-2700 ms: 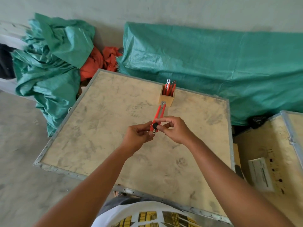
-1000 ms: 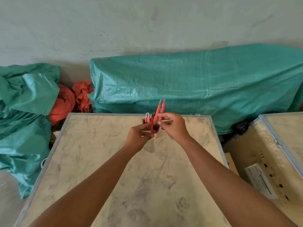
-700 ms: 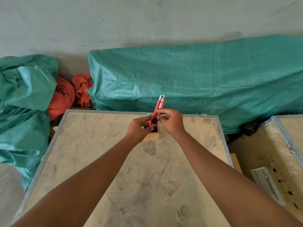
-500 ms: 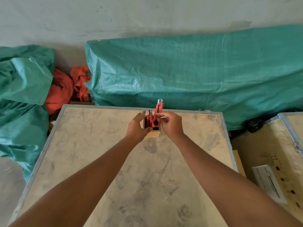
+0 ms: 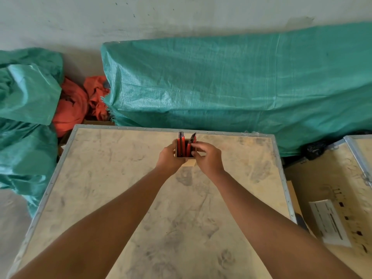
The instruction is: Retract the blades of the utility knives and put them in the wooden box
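The utility knife [image 5: 189,147], raised a moment ago, is now seated in the wooden box [image 5: 188,160], steadied by the left hand [image 5: 168,158] and still pinched by the right hand [image 5: 207,158]; only release remains.

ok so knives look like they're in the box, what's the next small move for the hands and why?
Probably let go and draw both hands back. The red utility knives stand upright inside the wooden box, the left hand steadies its side, the right hand fingertips touch one knife; none lies on the crate top.
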### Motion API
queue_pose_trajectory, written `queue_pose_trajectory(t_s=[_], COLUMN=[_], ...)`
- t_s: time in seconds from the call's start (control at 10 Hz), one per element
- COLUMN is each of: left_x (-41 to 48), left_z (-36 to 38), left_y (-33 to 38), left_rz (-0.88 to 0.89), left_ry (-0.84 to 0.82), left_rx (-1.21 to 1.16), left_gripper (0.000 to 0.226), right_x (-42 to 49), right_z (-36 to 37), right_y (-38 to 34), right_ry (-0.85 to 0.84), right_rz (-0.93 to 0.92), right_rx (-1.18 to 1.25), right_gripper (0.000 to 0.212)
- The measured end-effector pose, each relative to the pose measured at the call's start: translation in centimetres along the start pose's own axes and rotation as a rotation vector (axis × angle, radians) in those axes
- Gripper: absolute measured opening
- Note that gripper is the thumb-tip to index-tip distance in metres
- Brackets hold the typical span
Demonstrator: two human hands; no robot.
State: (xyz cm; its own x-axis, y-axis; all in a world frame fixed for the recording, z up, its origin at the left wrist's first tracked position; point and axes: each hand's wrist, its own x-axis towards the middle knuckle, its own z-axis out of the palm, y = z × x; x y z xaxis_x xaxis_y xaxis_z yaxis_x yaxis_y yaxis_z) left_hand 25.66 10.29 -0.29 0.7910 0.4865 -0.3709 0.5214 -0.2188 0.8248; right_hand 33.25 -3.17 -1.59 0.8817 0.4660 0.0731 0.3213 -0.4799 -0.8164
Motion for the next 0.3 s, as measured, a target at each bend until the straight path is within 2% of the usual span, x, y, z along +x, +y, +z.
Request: queue_pose_trajectory(t_s=[0.2, 0.3], left_x=[-1.7, -3.6], left_z=[-1.0, -1.4], left_y=[1.8, 1.1], left_rz=[0.002, 0.004], left_ry=[0.034, 0.07], left_rx=[-0.046, -0.07], left_gripper=[0.084, 0.084], right_x=[-0.6, -0.4], right_z=[-2.3, -5.2], right_y=[-2.1, -5.4], right_ry=[-0.007, 0.058], right_rz=[0.012, 0.011], right_rx=[0.041, 0.155], right_gripper=[0.036, 0.034])
